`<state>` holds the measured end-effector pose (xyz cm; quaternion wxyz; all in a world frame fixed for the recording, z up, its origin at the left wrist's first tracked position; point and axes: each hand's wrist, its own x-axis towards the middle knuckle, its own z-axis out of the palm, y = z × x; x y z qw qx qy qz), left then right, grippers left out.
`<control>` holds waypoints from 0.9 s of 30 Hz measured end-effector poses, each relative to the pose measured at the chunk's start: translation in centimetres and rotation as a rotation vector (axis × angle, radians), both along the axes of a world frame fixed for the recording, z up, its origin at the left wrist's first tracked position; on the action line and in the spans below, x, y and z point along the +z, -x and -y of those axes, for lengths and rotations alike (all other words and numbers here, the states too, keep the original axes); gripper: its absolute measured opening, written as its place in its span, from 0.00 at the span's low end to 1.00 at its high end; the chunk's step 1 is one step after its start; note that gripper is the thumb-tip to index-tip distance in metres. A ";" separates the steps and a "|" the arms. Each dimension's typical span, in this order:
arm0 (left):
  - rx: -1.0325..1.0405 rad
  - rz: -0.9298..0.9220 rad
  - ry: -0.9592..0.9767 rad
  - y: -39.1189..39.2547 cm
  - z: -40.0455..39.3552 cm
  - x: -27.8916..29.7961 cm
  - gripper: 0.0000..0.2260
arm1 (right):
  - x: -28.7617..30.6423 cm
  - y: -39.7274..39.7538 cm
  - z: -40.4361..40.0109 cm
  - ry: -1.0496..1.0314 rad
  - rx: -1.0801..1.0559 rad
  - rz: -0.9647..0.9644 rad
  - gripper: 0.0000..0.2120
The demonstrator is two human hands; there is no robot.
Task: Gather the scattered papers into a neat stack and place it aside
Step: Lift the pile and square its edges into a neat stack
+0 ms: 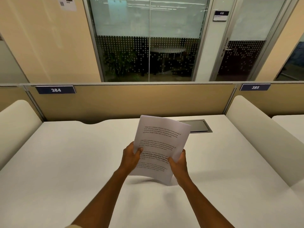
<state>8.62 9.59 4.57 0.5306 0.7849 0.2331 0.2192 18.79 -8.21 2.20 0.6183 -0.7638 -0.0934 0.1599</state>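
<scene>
A stack of white printed papers [160,142] is held up over the middle of the white desk [65,162], tilted so its text faces me. My left hand [131,156] grips the stack's left edge, thumb on the front. My right hand [178,163] grips its lower right edge, thumb across the front sheet. The sheets' top edges are slightly fanned. The lower corner of the stack hangs just above the desk and casts a shadow. No loose paper lies on the desk.
A grey cable hatch [199,126] is set into the desk behind the papers. Cream padded dividers stand at the left [18,122] and right [256,135]. A tan partition [131,99] with labels 384 and 385 closes the back.
</scene>
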 end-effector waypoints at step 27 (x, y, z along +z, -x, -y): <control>-0.312 -0.300 -0.867 -5.5 -1.9 11.1 0.08 | 9.9 -8.9 1.8 0.155 0.338 0.492 0.14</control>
